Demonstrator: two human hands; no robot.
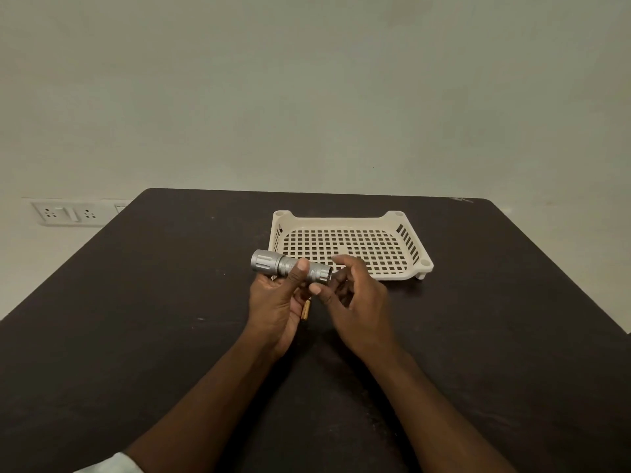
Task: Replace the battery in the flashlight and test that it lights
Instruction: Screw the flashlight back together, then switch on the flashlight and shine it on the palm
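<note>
My left hand (pixel 273 302) clamps the knurled silver metal flashlight (pixel 290 266) above the dark table (pixel 136 302), head at 9 o'clock, while my right hand (pixel 358 295), fingers loosely curled and empty, works its tail end at 3 o'clock; gold cylindrical battery (pixel 305 310) lies beneath, probably loaded next.

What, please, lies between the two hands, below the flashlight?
In the head view, a gold battery lies between the left hand and right hand, below the flashlight.

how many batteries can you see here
1. A gold battery lies on the dark table, partly hidden below the left hand holding the flashlight. Others may be hidden inside the flashlight or behind the hands.
</note>
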